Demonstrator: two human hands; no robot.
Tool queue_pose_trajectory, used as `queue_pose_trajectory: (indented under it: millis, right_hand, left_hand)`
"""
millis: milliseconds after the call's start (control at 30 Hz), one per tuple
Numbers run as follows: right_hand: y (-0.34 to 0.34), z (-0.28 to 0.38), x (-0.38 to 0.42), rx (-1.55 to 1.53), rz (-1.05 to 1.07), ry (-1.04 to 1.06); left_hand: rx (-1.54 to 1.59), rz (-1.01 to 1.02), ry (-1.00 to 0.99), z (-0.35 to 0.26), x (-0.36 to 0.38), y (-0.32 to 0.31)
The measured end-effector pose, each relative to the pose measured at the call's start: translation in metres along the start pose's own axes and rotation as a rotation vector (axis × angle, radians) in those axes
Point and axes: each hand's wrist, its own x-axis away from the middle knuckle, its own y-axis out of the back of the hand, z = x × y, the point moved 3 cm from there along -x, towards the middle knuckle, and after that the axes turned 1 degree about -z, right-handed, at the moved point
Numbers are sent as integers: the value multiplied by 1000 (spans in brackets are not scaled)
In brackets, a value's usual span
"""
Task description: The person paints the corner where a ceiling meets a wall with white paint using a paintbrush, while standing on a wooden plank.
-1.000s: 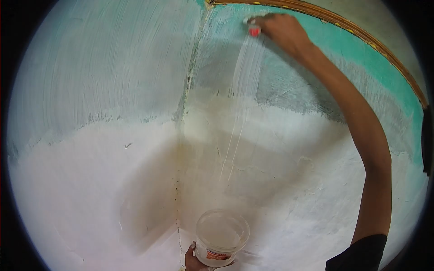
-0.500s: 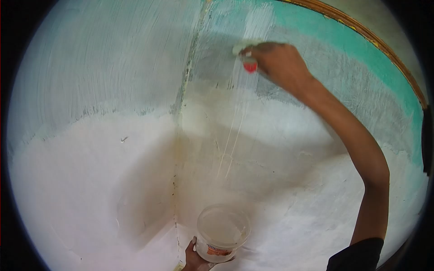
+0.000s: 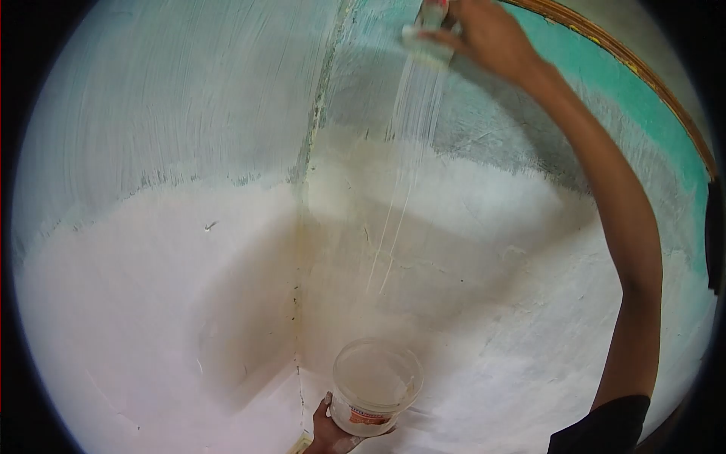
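At the top of the view my right hand (image 3: 491,38) is closed around a paintbrush (image 3: 429,47), whose pale bristles lie against the wall (image 3: 484,121); a bit of red shows on it, and motion blurs it. Beneath the brush, wet white streaks run down over grey and green paint, two thin drips reaching lower. My left hand (image 3: 333,431), low in the view, holds a clear plastic tub (image 3: 376,382) from below, thumb at its side. The tub has an orange label and stands tilted toward me; white residue coats its inside.
A wall corner (image 3: 297,303) with cracked, chipped paint runs down the middle. On the left wall a small nail-like hook (image 3: 210,226) sticks out. Brown wooden trim (image 3: 605,47) curves along the upper right, with a dark object (image 3: 713,238) at the right edge.
My right hand has moved up and slightly right with the paintbrush, and the white streak beneath it now shows. My left hand and the tub have barely shifted.
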Motion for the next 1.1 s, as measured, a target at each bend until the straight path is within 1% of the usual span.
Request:
queue_pose_trajectory:
  millis: [33,133,167,233,267,300,333,367,400,433,467,500,567,600,700,733,767,800,833,867,933,1000,1100]
  right_hand:
    - [25,-7,-20,123,169,-48]
    - [33,-13,-36,238,9,64]
    - [31,-15,-36,279,68,59]
    - [21,-9,-20,155,93,87]
    - [15,-2,-9,92,106,102]
    - [-3,2,13,182,60,138]
    - [7,29,30,179,-6,242]
    - [-3,43,45,152,51,131]
    - [-10,55,57,210,214,87]
    - [2,74,70,3,222,159]
    - [-2,83,83,-133,137,255]
    - [1,99,92,-83,274,277]
    - [4,117,102,-305,548,90]
    - [10,124,102,-309,502,158]
    - [13,94,72,-288,438,-6]
    - [16,73,61,-217,291,6]
    - [5,47,47,-168,227,-48]
    - [4,22,32,-199,175,-51]
    - [5,0,18,-108,90,-22]
    - [-5,-32,5,-40,68,-24]
    - [15,-28,-16,33,50,-1]
    - [36,-24,-38,109,28,22]
    - [10,-28,-25,-37,-106,306]
  left_hand:
    - [9,-3,2,0,0,-1]
    - [179,-184,-56,4,3,13]
    - [131,-127,-43,3,1,10]
    - [34,-17,-12,1,-2,2]
    - [79,12,11,2,-4,4]
    - [125,40,32,2,-5,7]
    - [169,67,53,3,-6,9]
    - [120,36,46,2,-6,8]
    - [70,5,38,1,-7,6]
    - [20,-27,30,1,-7,5]
    - [18,-26,29,0,-7,7]
    - [16,-24,27,0,-9,10]
    - [48,-2,19,-2,-8,10]
    - [81,17,15,-3,-7,8]
    - [98,52,10,-4,-4,12]
    - [89,60,11,-4,-4,13]
    - [74,33,15,-4,-4,13]
    - [59,8,18,-5,-4,11]
    - [45,-16,21,-4,-4,9]
    - [91,-73,4,-4,-2,9]
    - [180,-188,-32,-3,1,9]
    - [183,-204,-42,-3,2,9]
    - [170,-184,-31,0,-1,12]
